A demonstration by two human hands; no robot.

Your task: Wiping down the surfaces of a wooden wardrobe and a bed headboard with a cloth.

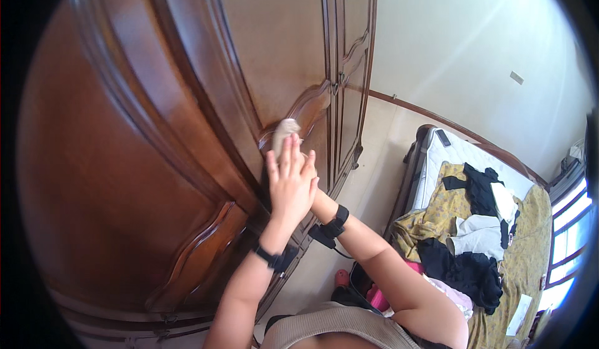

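Head view: nearest is a ribbed grey-brown top (337, 327), with 2 bare forearms (240, 293) reaching away from it and a black band (268, 257) on each wrist. Just beyond, the left hand (289, 186) lies over the right, its fingers straight and spread, not clenched. The right hand (321, 201) is mostly hidden under it, so I cannot tell whether its fingers grip anything. A beige cloth (287, 130) sticks out beyond the left fingertips, in front of the lower part of a door on the brown wooden wardrobe (125, 180), which fills the left side. Right of the arms stands a bed (430, 168) with a patterned yellow sheet (530, 243). On it, near to far, lie black clothes (477, 280), a light grey garment (477, 235) and more black clothing (479, 186). A dark phone-like object (443, 138) rests at the far end, before a pale wall (462, 43)
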